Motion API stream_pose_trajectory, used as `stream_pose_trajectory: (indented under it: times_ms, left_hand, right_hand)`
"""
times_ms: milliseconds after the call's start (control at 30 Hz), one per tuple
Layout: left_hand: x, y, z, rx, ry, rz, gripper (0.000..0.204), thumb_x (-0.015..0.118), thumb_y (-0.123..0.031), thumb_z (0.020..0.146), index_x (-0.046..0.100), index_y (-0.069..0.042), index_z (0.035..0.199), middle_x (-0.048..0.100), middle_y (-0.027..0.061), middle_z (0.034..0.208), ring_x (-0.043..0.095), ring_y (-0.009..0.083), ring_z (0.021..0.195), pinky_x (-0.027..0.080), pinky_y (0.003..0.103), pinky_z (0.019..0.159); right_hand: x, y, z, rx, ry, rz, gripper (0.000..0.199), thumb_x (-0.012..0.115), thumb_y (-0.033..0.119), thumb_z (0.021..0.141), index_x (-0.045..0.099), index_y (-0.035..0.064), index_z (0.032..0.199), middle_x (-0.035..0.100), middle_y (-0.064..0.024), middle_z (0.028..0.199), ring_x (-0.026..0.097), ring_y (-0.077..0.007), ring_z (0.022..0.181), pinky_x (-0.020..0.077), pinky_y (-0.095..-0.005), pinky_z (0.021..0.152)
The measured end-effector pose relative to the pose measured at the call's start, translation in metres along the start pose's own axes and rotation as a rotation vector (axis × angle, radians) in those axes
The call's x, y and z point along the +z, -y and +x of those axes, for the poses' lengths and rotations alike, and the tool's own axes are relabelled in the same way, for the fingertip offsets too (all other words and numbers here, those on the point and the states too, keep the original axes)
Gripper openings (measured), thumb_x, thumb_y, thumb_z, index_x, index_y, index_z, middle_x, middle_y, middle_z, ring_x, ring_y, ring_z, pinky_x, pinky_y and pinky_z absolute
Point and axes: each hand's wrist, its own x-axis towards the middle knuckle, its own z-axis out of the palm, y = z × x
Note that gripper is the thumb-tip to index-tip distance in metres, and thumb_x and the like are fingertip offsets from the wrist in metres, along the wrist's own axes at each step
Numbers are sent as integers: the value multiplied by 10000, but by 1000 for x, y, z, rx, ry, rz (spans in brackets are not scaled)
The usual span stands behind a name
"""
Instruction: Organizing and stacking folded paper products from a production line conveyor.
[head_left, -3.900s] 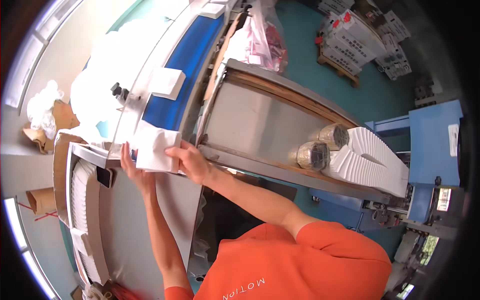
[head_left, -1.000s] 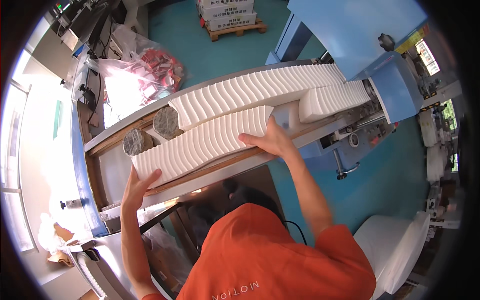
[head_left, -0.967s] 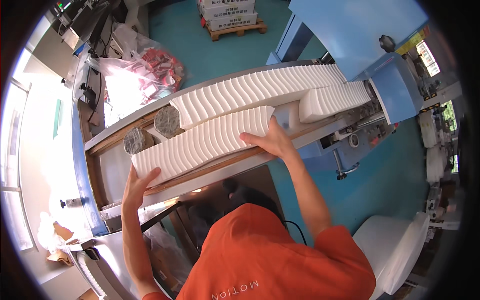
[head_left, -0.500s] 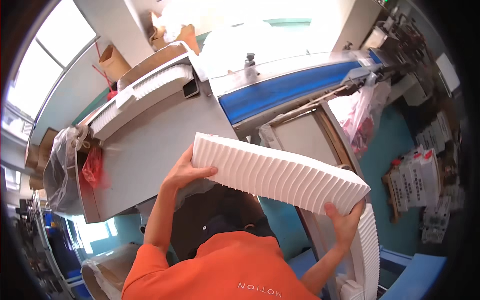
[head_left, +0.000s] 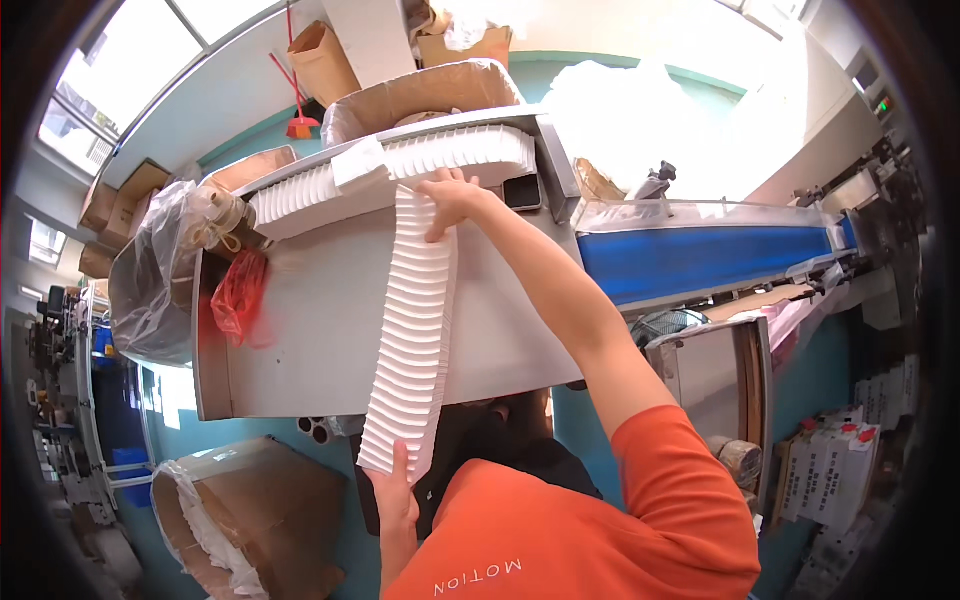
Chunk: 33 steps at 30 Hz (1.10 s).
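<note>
White stack [head_left: 411, 310] of ridged pieces ran near to far, its far part above the grey bench [head_left: 310, 340], its near end beyond the edge. The left hand's [head_left: 396, 500] grip clasped the near end, the right hand's [head_left: 452, 200] the far end, beside another white row [head_left: 460, 152].

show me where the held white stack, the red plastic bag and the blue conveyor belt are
Held white stack [head_left: 412, 310]: head view, middle of its ridged face
Red plastic bag [head_left: 237, 298]: head view, middle of its crumpled side
Blue conveyor belt [head_left: 690, 262]: head view, middle of its flat surface
</note>
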Motion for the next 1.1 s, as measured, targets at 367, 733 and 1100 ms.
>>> stream_pose_trajectory:
  times_ms: [367, 733, 1100]
  left_hand:
    - [30, 12, 26, -119, 341, 192, 635, 712, -359, 881, 452, -78, 1388, 493, 92, 1356, 499, 242, 1184, 460, 399, 979]
    - [24, 4, 52, -7, 850, 686, 731, 683, -406, 864, 426, 68, 1356, 577, 220, 1228, 580, 317, 1121, 472, 423, 1005]
    - [38, -17, -10, 294, 982, 855, 886, 638, 39, 738, 209, -35, 1509, 531, 192, 1236, 564, 284, 1046, 519, 346, 863]
  right_hand:
    - [97, -111, -449, 1311, -1051, 49, 756, 788, 365, 752, 452, -37, 1296, 343, -327, 1406, 255, -440, 1374, 248, -583, 1038]
    - [222, -18, -666, 1666, -1070, 127, 752, 818, 380, 629, 485, -92, 1111, 546, -255, 1058, 557, -401, 995, 481, -487, 828]
    - [252, 88, -833, 2135, -616, 85, 274, 660, 246, 883, 657, -28, 880, 672, -224, 815, 676, -369, 774, 533, -469, 666]
